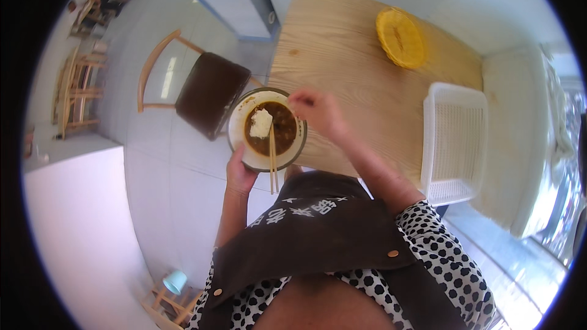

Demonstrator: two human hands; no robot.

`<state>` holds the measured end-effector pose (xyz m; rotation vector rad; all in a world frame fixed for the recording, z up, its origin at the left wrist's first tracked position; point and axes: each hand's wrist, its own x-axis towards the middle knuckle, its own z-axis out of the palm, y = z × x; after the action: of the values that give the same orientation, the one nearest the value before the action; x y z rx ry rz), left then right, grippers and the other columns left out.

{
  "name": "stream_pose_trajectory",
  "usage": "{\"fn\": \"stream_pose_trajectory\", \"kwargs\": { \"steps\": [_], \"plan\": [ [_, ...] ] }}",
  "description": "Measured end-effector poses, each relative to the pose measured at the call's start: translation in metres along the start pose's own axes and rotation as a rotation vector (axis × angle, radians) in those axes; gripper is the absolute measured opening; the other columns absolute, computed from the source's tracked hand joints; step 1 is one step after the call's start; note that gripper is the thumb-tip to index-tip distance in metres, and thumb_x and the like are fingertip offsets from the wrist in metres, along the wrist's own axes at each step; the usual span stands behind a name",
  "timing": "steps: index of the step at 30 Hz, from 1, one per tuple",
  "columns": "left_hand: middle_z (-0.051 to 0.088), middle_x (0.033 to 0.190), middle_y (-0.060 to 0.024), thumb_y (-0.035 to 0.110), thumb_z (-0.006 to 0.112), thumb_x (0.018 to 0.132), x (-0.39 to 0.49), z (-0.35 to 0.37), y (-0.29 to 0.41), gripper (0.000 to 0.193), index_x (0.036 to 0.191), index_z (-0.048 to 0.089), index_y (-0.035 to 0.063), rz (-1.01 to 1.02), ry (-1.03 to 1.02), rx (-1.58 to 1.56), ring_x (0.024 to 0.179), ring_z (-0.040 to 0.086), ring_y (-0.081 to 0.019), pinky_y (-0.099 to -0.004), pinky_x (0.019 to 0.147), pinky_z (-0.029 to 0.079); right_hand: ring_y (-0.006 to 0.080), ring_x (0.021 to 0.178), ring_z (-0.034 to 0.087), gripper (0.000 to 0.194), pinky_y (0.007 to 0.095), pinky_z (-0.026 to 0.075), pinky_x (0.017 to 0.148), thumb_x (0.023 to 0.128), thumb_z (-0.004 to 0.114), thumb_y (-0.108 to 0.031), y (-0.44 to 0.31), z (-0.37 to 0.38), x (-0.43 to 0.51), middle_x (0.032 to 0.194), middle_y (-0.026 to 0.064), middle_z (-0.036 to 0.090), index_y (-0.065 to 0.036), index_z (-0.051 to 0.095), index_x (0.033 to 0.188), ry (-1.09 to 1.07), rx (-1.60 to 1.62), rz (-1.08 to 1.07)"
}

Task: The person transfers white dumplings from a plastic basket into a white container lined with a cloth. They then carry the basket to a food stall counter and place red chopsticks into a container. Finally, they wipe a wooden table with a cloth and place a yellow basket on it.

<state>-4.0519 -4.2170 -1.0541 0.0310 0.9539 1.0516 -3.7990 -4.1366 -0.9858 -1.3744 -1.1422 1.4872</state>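
My left hand (241,173) grips the near-left rim of a white bowl with a dark edge (236,128), its thumb over the lip. Dark brown sauce or soup (285,135) with small bits fills the bottom. A pale, powdery-looking lump (261,123) sits in it, left of centre. Two wooden chopsticks (274,165) rest in the bowl, their ends sticking out over the near rim. Beside the bowl's right rim is my right hand (321,110), blurred and with curled fingers. Whether it pinches anything is not clear.
On the wooden table (339,55) are a yellow woven basket (400,38) and a white plastic basket (458,142) at its right edge. A chair with a dark seat (213,91) stands beyond the bowl. A white counter or partition (82,201) is at left; a light-blue bucket (175,282) lower left.
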Motion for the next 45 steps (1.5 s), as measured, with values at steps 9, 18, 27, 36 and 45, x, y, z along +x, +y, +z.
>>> {"fn": "stream_pose_trajectory", "kwargs": {
  "steps": [9, 18, 27, 36, 45],
  "plan": [
    [0.052, 0.134, -0.0126, 0.025, 0.049, 0.098, 0.015, -0.02, 0.021, 0.044, 0.136, 0.043, 0.0028, 0.038, -0.094, 0.144, 0.123, 0.049, -0.0276, -0.0434, 0.106, 0.038, 0.0276, 0.075, 0.068, 0.016, 0.0381, 0.053, 0.069, 0.082, 0.062, -0.013, 0.124, -0.097, -0.086, 0.08, 0.0149, 0.069, -0.005, 0.07, 0.093, 0.499, -0.574, 0.074],
    [0.051, 0.134, -0.0116, 0.026, 0.05, 0.098, 0.023, -0.033, 0.031, 0.045, 0.138, 0.042, 0.0068, 0.0, 0.001, 0.244, 0.123, 0.05, -0.0297, -0.0501, 0.102, 0.042, 0.0391, 0.095, 0.06, 0.015, 0.0469, 0.051, 0.078, 0.081, 0.057, -0.013, 0.179, -0.034, -0.055, 0.102, 0.0189, 0.06, -0.009, 0.067, 0.092, 0.5, -0.898, 0.092],
    [0.052, 0.134, -0.0131, 0.027, 0.051, 0.098, 0.032, -0.032, 0.037, 0.046, 0.137, 0.042, 0.0056, -0.09, -0.102, 0.238, 0.123, 0.051, -0.0315, -0.0503, 0.102, 0.043, 0.0272, 0.08, 0.065, 0.014, 0.0384, 0.052, 0.072, 0.077, 0.06, -0.007, 0.111, -0.034, -0.061, 0.086, 0.0137, 0.066, -0.007, 0.067, 0.089, 0.573, -0.529, 0.108],
    [0.055, 0.132, -0.0139, 0.027, 0.046, 0.1, 0.004, 0.009, 0.061, 0.044, 0.135, 0.044, 0.0013, -0.256, -0.323, 0.25, 0.121, 0.054, -0.0282, -0.0436, 0.102, 0.043, 0.0151, 0.072, 0.062, 0.011, 0.0285, 0.052, 0.068, 0.08, 0.065, -0.002, -0.017, 0.051, -0.095, 0.078, 0.0075, 0.066, -0.001, 0.066, 0.091, 0.544, -0.163, -0.231],
    [0.058, 0.128, -0.0115, 0.029, 0.051, 0.097, -0.012, 0.017, 0.08, 0.043, 0.132, 0.048, 0.0038, -0.303, -0.323, 0.317, 0.118, 0.056, -0.0271, -0.0434, 0.099, 0.045, 0.0104, 0.056, 0.053, 0.02, 0.0259, 0.042, 0.05, 0.092, 0.058, -0.018, 0.052, 0.012, -0.207, 0.065, 0.0016, 0.057, -0.004, 0.06, 0.079, 0.881, 0.242, 0.179]
  ]
}}
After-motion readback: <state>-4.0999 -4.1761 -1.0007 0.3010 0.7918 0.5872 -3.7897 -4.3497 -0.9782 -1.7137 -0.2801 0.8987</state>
